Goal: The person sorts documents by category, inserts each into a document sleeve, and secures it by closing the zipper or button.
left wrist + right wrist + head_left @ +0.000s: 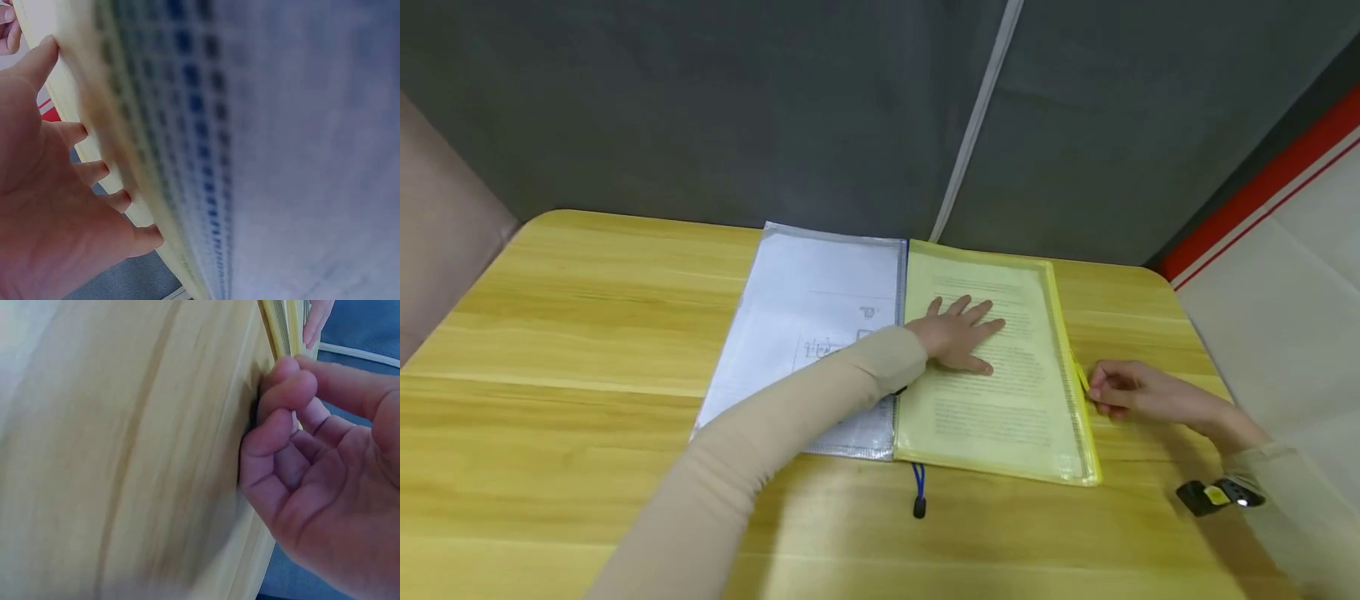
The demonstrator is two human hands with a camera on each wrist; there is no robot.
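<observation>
A yellow zip folder (pixel 1000 417) with printed sheets inside lies on the wooden table (pixel 587 333). My left hand (pixel 958 333) rests flat on its upper half, fingers straight and spread. The left wrist view shows those fingers (pixel 94 172) against the folder's yellow edge (pixel 81 94). At the folder's right edge my right hand (pixel 1093 393) has its fingers curled and pinches the yellow zipper pull (pixel 1082 377). In the right wrist view the right hand's fingertips (pixel 287 381) meet beside the folder edge (pixel 281 325).
A clear mesh zip folder (pixel 820 308) holding drawings lies edge to edge left of the yellow one. Its blue pull cord (pixel 917 492) trails toward the near edge. A dark fabric wall with a grey strip (pixel 973 125) stands behind the table.
</observation>
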